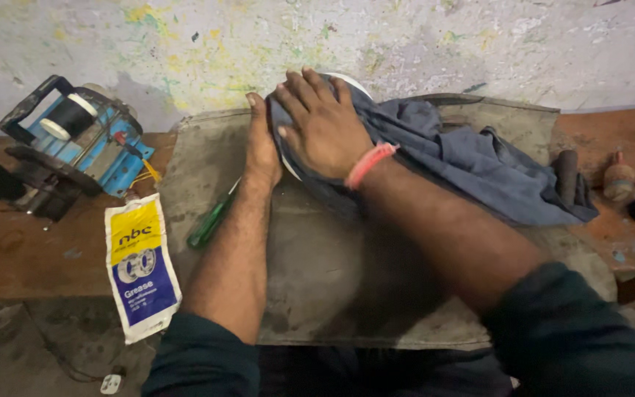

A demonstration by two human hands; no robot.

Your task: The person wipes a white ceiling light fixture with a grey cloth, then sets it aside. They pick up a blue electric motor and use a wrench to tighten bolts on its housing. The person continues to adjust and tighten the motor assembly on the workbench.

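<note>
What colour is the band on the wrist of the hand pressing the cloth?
The wristband on the right hand is pinkish-orange, clearest in the head view.

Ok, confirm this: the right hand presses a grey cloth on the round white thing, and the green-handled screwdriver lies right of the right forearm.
One thing is wrong: the head view shows the green-handled screwdriver left of the left forearm. The right hand does press the grey cloth on the round white thing.

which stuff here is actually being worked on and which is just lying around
In hand: left hand, right hand, grey-blue cloth, white round object under it, grey mat.
Lying about: green screwdriver, grease pouch, blue machine, wooden handles.
</note>
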